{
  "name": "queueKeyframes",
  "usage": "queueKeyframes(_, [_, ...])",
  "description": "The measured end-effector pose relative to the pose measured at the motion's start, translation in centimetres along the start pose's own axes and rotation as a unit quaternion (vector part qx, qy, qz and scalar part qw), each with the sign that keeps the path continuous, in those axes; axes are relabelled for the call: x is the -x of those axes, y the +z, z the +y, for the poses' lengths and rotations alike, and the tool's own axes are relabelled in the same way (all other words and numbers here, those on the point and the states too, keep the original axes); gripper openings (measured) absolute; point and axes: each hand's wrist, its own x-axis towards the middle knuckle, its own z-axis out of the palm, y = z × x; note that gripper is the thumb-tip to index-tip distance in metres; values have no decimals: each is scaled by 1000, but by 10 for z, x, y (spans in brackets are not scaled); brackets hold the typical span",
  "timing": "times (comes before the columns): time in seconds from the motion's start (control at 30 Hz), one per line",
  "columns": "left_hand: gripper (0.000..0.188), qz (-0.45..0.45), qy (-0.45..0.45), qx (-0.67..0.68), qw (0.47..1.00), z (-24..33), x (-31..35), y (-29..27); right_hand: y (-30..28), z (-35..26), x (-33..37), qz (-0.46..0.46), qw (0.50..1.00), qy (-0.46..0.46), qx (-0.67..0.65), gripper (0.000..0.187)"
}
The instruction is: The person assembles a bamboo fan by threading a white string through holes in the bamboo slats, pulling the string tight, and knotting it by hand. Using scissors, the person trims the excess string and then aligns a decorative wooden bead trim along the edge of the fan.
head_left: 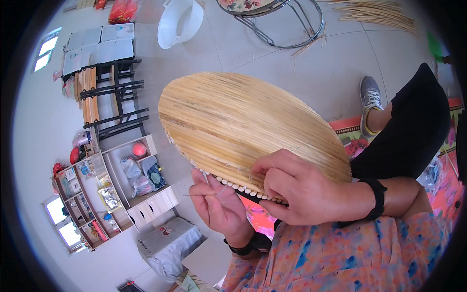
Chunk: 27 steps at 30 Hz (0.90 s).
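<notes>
Right hand (302,189) is curled round the near rim of a straw-yellow oval panel of slim stalks (248,117), fingers on top, thumb by the edge; the panel fans out ahead of it and off to its left. Left hand (219,210), just left of that one and below the rim, pinches a thin greyish needle-like rod (194,195). Guessing from looks, the panel's light for its span, stiff along the stalks, bendier across, kinda slick on the face. I'd hold it by the rim, near the row of pale round cut ends (242,188), and go easy, cos stalks like that probably crack. Rod looks fiddly: fingertips only.
</notes>
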Motion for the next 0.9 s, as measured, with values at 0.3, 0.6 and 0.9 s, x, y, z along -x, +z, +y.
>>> queueKeyframes(0.3, [10,-1,5,1,1000,0,-3,1,2,-4,-1,28,999,16,-1,35])
queueKeyframes(0.6, [10,-17,-1,13,1000,-2,-2,-8,5,-2,3,63,993,80,-64,18])
queueKeyframes(0.9, [8,-13,-22,40,999,-1,0,-17,12,7,3,137,974,106,-147,10])
